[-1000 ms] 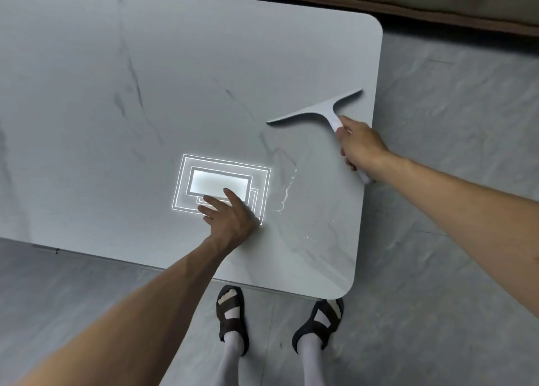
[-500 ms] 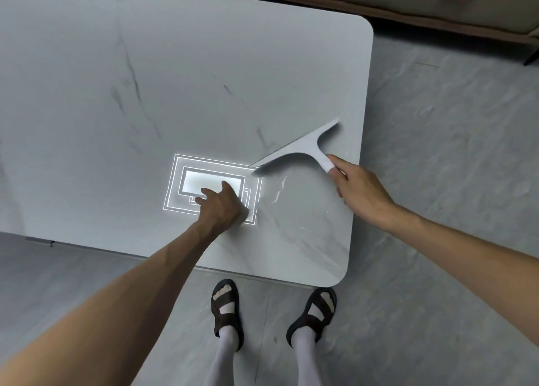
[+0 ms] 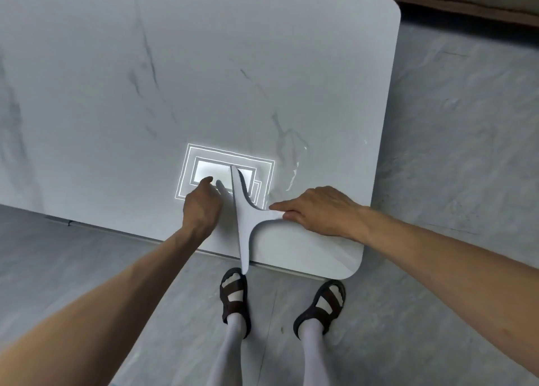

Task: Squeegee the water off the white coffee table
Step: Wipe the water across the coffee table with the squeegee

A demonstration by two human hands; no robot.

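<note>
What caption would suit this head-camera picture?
Right hand holds a squeegee on the white table; left hand touches the top.

**Squeegee between both hands at the desk's near right corner**

I see the squeegee (image 3: pixel 243 219) on the desk (image 3: pixel 204 64) close to its near right corner. The blade runs front to back, and its near tip pokes past the front edge. The handle points right into the right hand (image 3: pixel 318 210), which grips it. The left hand (image 3: pixel 201 207) sits on the desk just left of the blade. Water streaks (image 3: pixel 293 175) lie behind the right hand. On the floor (image 3: pixel 452 152) before the desk, the left foot (image 3: pixel 234 295) stands below the blade tip and the right foot (image 3: pixel 323 307) further right.
</note>
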